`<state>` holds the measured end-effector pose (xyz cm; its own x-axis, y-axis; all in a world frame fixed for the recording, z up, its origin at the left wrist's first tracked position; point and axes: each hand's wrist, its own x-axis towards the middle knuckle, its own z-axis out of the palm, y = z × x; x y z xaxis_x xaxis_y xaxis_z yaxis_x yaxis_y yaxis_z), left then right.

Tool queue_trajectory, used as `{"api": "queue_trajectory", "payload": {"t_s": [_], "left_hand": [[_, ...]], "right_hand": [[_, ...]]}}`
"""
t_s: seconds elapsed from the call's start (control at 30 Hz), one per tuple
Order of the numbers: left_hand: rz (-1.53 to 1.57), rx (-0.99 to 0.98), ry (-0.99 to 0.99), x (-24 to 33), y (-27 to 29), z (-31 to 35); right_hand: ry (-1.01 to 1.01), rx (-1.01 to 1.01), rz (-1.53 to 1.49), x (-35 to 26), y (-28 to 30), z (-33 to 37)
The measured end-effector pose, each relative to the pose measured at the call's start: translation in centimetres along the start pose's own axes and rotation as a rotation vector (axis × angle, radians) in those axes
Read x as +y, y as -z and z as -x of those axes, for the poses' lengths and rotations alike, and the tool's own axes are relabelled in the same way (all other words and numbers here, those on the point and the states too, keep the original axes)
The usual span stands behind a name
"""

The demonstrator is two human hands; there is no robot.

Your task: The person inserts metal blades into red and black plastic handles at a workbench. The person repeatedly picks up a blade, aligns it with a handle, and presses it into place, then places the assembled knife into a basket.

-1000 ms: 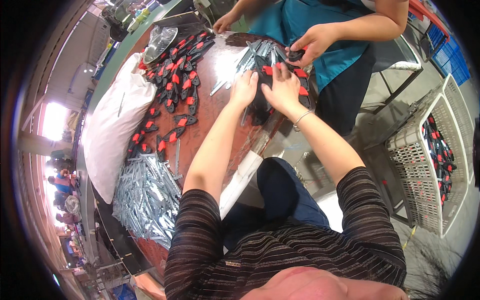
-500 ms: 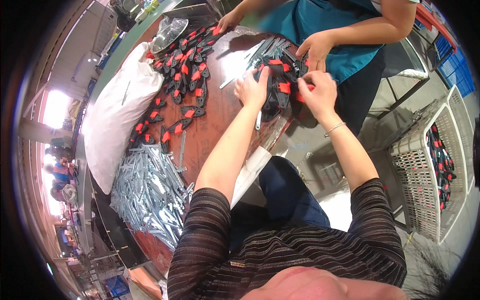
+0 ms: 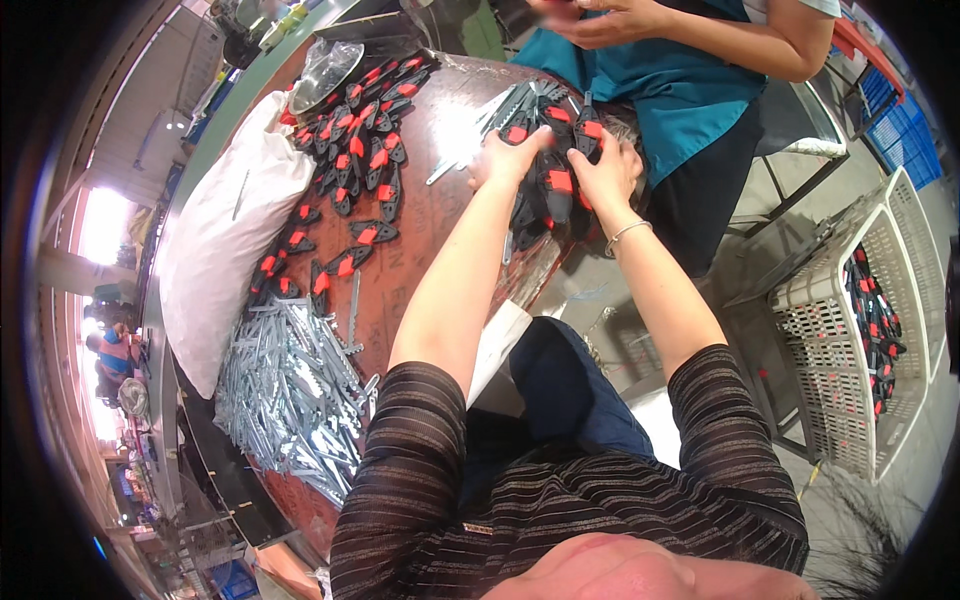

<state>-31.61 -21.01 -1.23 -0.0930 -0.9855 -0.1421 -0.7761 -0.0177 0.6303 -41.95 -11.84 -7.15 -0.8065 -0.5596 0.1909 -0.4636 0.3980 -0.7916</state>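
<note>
Both my hands are at a cluster of black plastic pieces with red tabs [image 3: 557,182] near the table's front right edge. My left hand [image 3: 506,163] is closed at the cluster's left side, its thumb stretched across a piece and its fingers mostly hidden. At the right side, my right hand [image 3: 609,173] is closed round another black piece with a red tab [image 3: 592,130]. Behind the cluster lie grey metal notched strips [image 3: 520,98], partly covered by it.
More black-and-red pieces [image 3: 357,145] spread by a white sack [image 3: 235,220]. Notched metal strips [image 3: 295,390] heap at the table's near left. A co-worker's hands [image 3: 610,22] are at the far side. A pale crate [image 3: 825,340] with black-and-red pieces stands at right.
My right hand has shifted slightly left and up, onto a black-and-red piece. The co-worker's hands have left the table pieces and come together, higher up. My left hand has barely moved.
</note>
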Motion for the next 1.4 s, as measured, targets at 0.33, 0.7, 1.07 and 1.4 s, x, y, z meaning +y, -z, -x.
{"api": "queue_trajectory", "payload": {"t_s": [0.33, 0.7, 1.07, 1.4], "left_hand": [[0.058, -0.041, -0.200, -4.3, 0.8, -1.9], [0.516, -0.320, -0.068, -9.0, 3.6, -3.1], [0.562, -0.315, -0.141, -11.6, 7.8, 0.5], [0.826, -0.184, 0.046, -16.0, 12.1, 4.0]], "right_hand": [[0.101, -0.150, 0.064, -3.2, 0.8, 2.4], [0.203, -0.191, -0.289, -4.7, -2.1, 6.4], [0.135, -0.240, -0.504, -6.2, -3.6, 11.1], [0.300, -0.492, -0.210, -9.3, -3.7, 13.1]]}}
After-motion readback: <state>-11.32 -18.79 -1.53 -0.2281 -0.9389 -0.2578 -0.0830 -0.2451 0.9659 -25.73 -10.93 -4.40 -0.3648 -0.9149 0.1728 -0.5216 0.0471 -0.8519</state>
